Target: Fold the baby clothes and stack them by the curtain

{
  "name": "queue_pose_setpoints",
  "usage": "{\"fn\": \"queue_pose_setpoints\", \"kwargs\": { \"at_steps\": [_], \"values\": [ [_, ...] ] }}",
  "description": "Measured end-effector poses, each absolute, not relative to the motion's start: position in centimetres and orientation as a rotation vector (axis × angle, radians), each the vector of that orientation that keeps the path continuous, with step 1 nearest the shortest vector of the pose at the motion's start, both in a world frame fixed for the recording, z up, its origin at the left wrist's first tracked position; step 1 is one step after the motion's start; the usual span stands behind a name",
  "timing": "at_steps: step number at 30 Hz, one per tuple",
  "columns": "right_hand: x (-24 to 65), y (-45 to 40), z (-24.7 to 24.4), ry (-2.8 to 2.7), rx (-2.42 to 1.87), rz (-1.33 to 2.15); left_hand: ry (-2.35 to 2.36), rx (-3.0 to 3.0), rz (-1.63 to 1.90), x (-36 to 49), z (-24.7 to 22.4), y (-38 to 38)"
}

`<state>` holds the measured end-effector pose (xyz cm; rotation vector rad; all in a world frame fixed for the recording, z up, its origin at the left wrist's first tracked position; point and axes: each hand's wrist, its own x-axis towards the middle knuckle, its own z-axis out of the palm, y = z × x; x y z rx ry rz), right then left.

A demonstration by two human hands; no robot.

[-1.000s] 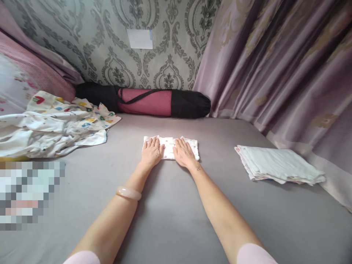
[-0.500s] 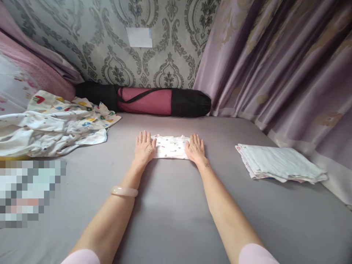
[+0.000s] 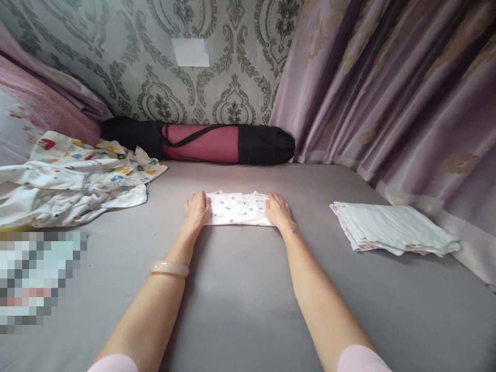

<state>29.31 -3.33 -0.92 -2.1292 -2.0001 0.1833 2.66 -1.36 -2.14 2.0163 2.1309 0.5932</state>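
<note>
A small folded white garment point(image 3: 238, 209) with a scattered print lies flat in front of me, its long side running left to right. My left hand point(image 3: 197, 209) is at its left end, fingers bent and thumb side against the cloth. At the right end my right hand point(image 3: 277, 209) holds on in the same way, with curled fingers. The fingertips of both hands are partly hidden. A pale bangle point(image 3: 169, 268) circles my left forearm.
Loose printed clothes point(image 3: 89, 181) lie heaped at the left, above a pixelated patch. To the right is a stack of folded pale cloths point(image 3: 395, 227). A black and pink rolled bag point(image 3: 199, 143) rests along the wall, beside purple curtains point(image 3: 333, 88). Everything lies on a grey sheet point(image 3: 240, 299).
My hands have gone from lying flat with fingers stretched to curling at the garment's ends. They are slightly farther apart, and more of the print shows between them.
</note>
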Motion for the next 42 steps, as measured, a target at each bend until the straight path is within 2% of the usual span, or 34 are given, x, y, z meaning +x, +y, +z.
{"fn": "queue_pose_setpoints", "kwargs": {
  "at_steps": [8, 15, 22, 28, 31, 34, 40, 42],
  "values": [
    [30.0, -3.2, -0.3, -2.036, -2.044, 0.097, 2.144, 1.964, 0.561, 2.7, -1.9, -0.5],
    [30.1, -3.1, 0.5, -2.035, -2.009, 0.125, 2.073, 1.860, 0.705, 2.5, -1.2, -0.1],
    [31.4, -2.8, 3.0, -1.921, -1.866, 0.360, 1.537, 1.513, 1.096, 0.6, 1.3, -0.7],
    [33.4, -4.2, 5.7, -1.751, -1.481, 0.841, 1.195, 1.388, 1.219, -1.1, 5.3, -2.2],
    [33.8, -4.9, 6.6, -1.691, -1.364, 0.952, 1.128, 1.386, 1.254, -1.5, 6.3, -2.6],
    [33.5, -4.8, 6.7, -1.649, -1.336, 0.928, 1.182, 1.402, 1.317, -1.1, 6.8, -2.7],
    [33.0, -3.5, 6.4, -1.545, -1.263, 0.564, 1.330, 1.536, 1.720, 0.9, 7.3, -2.5],
    [33.3, -3.7, 6.5, -1.611, -1.245, 0.542, 1.351, 1.652, 1.745, 0.6, 7.3, -2.6]
  ]
}}
